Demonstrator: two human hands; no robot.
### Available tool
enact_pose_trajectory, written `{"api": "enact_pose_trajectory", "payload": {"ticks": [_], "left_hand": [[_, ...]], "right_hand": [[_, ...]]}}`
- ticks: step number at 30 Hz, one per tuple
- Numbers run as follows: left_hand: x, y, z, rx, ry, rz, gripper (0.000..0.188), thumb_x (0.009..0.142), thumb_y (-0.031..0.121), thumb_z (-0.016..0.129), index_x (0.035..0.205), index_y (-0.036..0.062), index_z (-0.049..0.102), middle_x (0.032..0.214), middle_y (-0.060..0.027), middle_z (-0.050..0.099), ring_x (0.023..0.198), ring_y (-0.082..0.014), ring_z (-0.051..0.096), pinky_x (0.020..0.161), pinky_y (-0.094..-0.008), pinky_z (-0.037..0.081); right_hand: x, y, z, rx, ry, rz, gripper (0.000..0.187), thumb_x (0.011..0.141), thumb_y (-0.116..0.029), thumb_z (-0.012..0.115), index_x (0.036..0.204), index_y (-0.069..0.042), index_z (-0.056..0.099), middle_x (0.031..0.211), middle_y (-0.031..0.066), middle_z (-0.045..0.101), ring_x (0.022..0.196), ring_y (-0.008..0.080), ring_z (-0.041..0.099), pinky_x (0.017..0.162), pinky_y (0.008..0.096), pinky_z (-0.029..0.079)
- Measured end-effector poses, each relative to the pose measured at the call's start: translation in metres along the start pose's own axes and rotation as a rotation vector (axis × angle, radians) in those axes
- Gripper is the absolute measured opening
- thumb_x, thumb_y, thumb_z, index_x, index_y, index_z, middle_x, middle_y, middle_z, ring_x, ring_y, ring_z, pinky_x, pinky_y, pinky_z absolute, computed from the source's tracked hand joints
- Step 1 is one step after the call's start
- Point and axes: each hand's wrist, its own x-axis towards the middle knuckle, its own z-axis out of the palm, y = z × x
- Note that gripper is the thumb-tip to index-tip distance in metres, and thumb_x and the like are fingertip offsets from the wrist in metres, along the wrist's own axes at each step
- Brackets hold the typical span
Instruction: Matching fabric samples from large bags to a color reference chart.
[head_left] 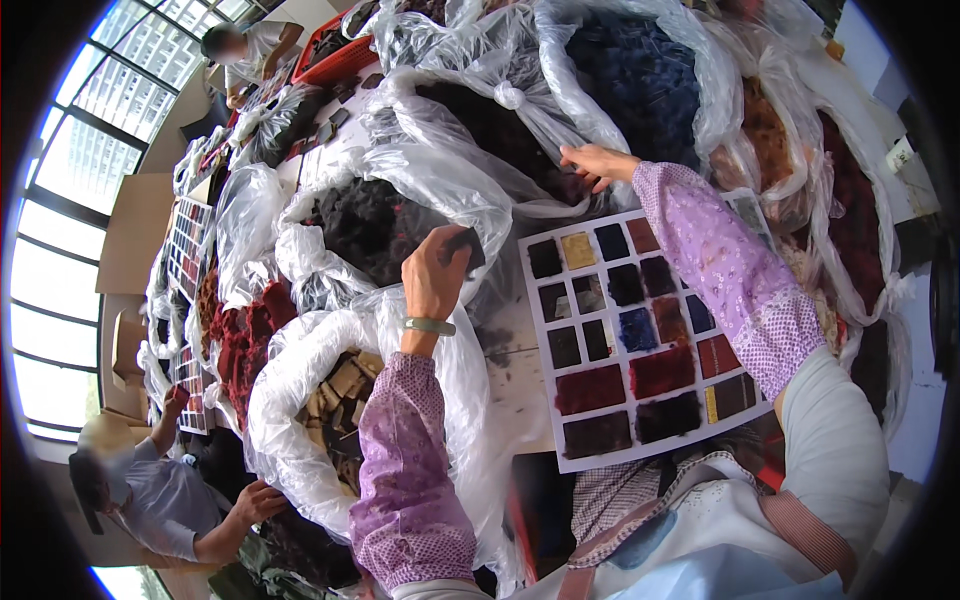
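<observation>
The left hand (pixel 433 278) partly hides its dark piece (pixel 471 246), kind unclear.

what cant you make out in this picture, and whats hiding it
All in the head view:
Dark piece: partly hidden by the left hand; its exact kind is unclear.
Right hand: too small to tell whether its fingertips grip any dark fibre.
Swatch card: upper right partly covered by the right sleeve.
Brown blocks: some possibly behind the left sleeve.
</observation>
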Motion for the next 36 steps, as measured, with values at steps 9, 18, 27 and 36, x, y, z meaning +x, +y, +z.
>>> {"api": "enact_pose_trajectory", "payload": {"ticks": [9, 18, 27, 36], "left_hand": [[-0.004, 0.002, 0.01, -0.037, -0.06, -0.006, 0.024, 0.069, 0.01, 0.061, 0.094, 0.0063, 0.061, 0.078, -0.0124, 0.063, 0.067, -0.0218, 0.061, 0.064, -0.0284, 0.047], [-0.006, -0.001, 0.019, 0.016, -0.041, 0.025, 0.023, 0.068, 0.011, 0.061, 0.091, 0.0068, 0.061, 0.079, -0.0109, 0.062, 0.068, -0.0231, 0.06, 0.065, -0.0295, 0.047], [-0.012, 0.004, 0.032, -0.025, -0.161, -0.008, 0.026, 0.066, 0.013, 0.064, 0.091, 0.0076, 0.062, 0.078, -0.0099, 0.062, 0.066, -0.0219, 0.059, 0.064, -0.0301, 0.047], [-0.027, -0.005, 0.051, -0.033, -0.254, -0.083, 0.026, 0.066, 0.018, 0.066, 0.091, 0.0094, 0.062, 0.075, -0.0108, 0.063, 0.067, -0.0237, 0.061, 0.063, -0.0321, 0.047]], "right_hand": [[0.0, 0.005, 0.022, -0.697, 0.389, -0.313, 0.034, 0.063, -0.008, 0.057, 0.096, -0.012, 0.062, 0.079, 0.0103, 0.064, 0.077, 0.0237, 0.061, 0.072, 0.032, 0.046], [-0.034, -0.041, -0.006, -0.712, 0.619, -0.344, 0.022, 0.067, -0.005, 0.052, 0.087, -0.012, 0.057, 0.084, 0.0116, 0.062, 0.084, 0.0302, 0.058, 0.068, 0.0377, 0.044], [-0.036, -0.021, -0.012, -0.779, 0.757, -0.251, 0.022, 0.066, -0.008, 0.054, 0.088, -0.012, 0.053, 0.086, 0.0101, 0.062, 0.088, 0.0293, 0.058, 0.071, 0.0399, 0.044], [-0.083, -0.037, -0.02, -0.59, 0.652, -0.444, 0.024, 0.067, -0.006, 0.052, 0.09, -0.011, 0.054, 0.075, 0.0087, 0.062, 0.073, 0.0271, 0.06, 0.066, 0.0363, 0.045]]}}
